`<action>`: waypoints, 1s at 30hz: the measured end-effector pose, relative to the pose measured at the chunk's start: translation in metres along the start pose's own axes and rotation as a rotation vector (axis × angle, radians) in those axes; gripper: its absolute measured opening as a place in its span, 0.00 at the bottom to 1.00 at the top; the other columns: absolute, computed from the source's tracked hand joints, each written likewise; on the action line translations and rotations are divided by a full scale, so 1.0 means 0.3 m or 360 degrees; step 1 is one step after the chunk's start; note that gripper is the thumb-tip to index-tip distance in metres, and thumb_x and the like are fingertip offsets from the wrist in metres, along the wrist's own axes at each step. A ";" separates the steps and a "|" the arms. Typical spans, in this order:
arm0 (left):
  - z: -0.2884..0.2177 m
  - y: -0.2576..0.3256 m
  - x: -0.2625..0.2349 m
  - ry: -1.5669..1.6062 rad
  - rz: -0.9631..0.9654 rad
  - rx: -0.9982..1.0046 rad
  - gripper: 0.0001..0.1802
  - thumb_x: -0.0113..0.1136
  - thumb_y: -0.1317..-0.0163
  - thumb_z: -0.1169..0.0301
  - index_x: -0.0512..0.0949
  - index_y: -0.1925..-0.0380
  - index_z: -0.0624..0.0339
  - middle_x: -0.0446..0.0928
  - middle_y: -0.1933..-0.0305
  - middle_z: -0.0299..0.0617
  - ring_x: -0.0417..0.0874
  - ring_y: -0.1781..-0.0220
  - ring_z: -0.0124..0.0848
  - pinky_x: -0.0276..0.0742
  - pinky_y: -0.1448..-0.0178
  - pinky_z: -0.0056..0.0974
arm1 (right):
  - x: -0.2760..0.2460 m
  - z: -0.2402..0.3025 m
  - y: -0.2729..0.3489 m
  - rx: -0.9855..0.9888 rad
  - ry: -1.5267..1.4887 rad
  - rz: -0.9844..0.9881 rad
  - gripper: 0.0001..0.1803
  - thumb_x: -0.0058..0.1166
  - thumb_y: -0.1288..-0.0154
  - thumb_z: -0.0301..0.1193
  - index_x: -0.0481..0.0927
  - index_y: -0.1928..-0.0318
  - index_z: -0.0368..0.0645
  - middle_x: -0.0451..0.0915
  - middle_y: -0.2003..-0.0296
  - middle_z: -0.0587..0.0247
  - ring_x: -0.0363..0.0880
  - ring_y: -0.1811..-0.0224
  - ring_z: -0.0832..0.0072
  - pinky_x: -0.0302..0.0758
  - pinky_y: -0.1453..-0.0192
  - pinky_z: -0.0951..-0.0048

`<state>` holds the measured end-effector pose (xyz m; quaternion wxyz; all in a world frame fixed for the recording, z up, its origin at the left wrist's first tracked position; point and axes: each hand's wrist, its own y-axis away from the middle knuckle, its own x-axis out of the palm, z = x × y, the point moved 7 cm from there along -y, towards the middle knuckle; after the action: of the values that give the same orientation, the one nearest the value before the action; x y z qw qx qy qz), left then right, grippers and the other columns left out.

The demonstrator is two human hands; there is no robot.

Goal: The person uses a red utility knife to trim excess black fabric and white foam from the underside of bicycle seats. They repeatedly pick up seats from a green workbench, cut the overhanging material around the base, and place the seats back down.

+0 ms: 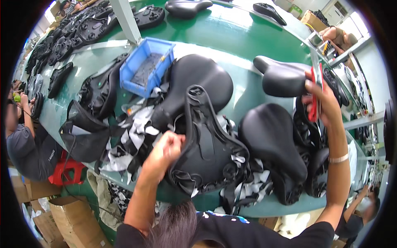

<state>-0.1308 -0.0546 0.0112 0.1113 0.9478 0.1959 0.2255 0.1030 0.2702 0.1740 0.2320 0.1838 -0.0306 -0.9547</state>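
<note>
Pinching the edge of the upturned saddle (206, 149) — it lies on the green bench (248, 45) before the person — the left hand (165, 151) should grip firmly while the right hand (320, 101) closes round a red tool (314, 97). The blue bin (147, 66) (open-topped) holds small dark bits.

Smooth, slightly glossy black padded bicycle saddles (273, 136) lie on a shiny green painted table (244, 45) beside a blue plastic bin (136, 62).

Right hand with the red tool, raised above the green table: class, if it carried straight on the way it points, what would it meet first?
Probably the glossy black bicycle saddle just beyond the right hand holding the red tool; depth is unclear.
</note>
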 end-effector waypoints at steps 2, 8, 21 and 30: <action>-0.033 -0.023 0.025 -0.0251 -0.0046 -0.0164 0.26 0.63 0.41 0.59 0.66 0.49 0.63 0.72 0.46 0.46 0.75 0.46 0.31 0.69 0.41 0.33 | 0.022 -0.009 0.237 0.0022 0.0311 0.0035 0.24 0.60 0.40 0.31 0.72 0.44 0.41 0.74 0.70 0.69 0.71 0.82 0.84 0.68 0.80 0.83; -0.023 0.027 0.086 0.0136 0.0073 -0.0244 0.33 0.64 0.43 0.61 0.67 0.41 0.66 0.76 0.53 0.43 0.79 0.55 0.29 0.77 0.50 0.34 | 0.224 -0.240 0.694 -0.0252 0.0219 0.0315 0.27 0.49 0.38 0.22 0.65 0.37 0.36 0.79 0.66 0.59 0.74 0.78 0.82 0.72 0.75 0.81; -0.081 0.017 0.061 -0.0686 0.0098 -0.0135 0.25 0.62 0.46 0.59 0.76 0.54 0.66 0.80 0.63 0.41 0.80 0.66 0.25 0.77 0.59 0.31 | 0.421 -0.327 0.821 -0.1014 0.1658 0.0654 0.35 0.60 0.43 0.27 0.67 0.34 0.53 0.73 0.73 0.58 0.74 0.79 0.63 0.70 0.77 0.63; -0.009 0.303 0.006 -0.0212 -0.0600 0.0054 0.21 0.60 0.44 0.63 0.74 0.56 0.67 0.76 0.63 0.39 0.75 0.64 0.25 0.73 0.58 0.30 | 0.431 -0.383 1.073 -0.0436 0.0867 0.0494 0.34 0.60 0.42 0.24 0.66 0.35 0.42 0.80 0.68 0.45 0.81 0.68 0.47 0.78 0.64 0.59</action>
<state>-0.1013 -0.1350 0.0415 0.1483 0.9089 0.3660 0.1341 0.1774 -0.0721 0.0698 0.3967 0.3923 0.1335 -0.8191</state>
